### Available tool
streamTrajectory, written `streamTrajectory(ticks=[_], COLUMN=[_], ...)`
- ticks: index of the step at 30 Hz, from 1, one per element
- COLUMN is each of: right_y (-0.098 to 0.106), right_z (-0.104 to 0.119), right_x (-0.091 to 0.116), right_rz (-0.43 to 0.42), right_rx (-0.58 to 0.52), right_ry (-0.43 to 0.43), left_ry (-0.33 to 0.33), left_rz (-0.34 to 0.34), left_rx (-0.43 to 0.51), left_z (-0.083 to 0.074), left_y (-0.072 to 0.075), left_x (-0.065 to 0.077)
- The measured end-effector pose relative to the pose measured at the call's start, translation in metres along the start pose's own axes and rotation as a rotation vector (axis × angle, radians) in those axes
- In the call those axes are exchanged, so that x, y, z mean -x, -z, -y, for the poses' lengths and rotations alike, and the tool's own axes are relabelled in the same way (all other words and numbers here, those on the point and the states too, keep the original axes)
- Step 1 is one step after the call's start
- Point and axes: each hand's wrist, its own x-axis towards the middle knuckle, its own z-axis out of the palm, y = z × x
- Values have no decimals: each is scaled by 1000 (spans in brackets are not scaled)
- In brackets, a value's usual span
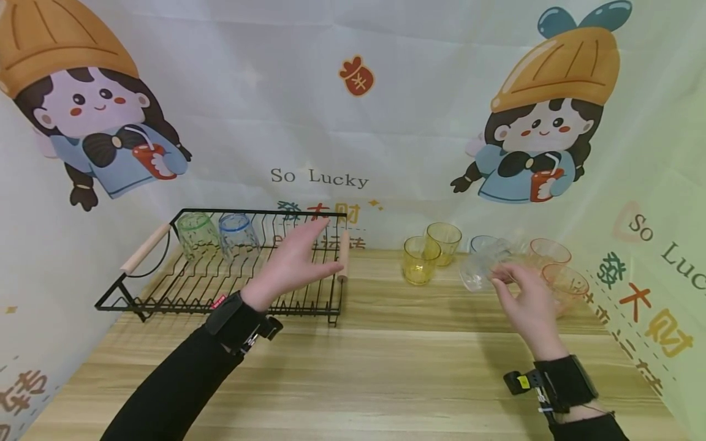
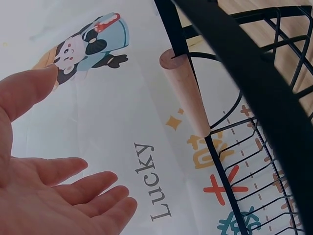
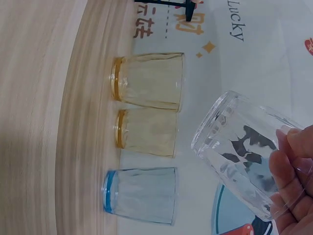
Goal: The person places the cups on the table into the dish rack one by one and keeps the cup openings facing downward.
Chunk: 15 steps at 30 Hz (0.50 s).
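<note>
My right hand (image 1: 529, 306) pinches a clear tumbler (image 3: 239, 156) near its rim. In the right wrist view the tumbler tilts in the air, its thick base towards the yellow tumblers and a blue tumbler (image 3: 144, 196). In the head view it overlaps that blue one. My left hand (image 1: 295, 260) is over the right part of a black wire dish rack (image 1: 287, 312), thumb spread from the fingers and nothing held. The left wrist view shows its palm and loosely extended fingers beside the rack's wooden handle (image 2: 188, 98).
A green tumbler (image 1: 197, 236) and a blue tumbler (image 1: 238, 236) stand at the rack's back left. Two yellow tumblers (image 1: 421, 266) are on the wooden table (image 1: 375, 380) right of the rack. Pink tumblers (image 1: 568, 285) stand beyond my right hand. A printed cloth (image 1: 419, 92) hangs behind.
</note>
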Motion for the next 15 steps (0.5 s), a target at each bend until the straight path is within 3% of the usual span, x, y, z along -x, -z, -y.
streamTrajectory(ticks=[15], right_y=[-6], right_z=[15], right_x=[-8], right_rz=[-19], right_rx=[-63], right_ry=[-10], left_ry=[-12], left_rz=[-14], left_rx=[56], left_z=[-8], left_y=[-2], left_x=[2])
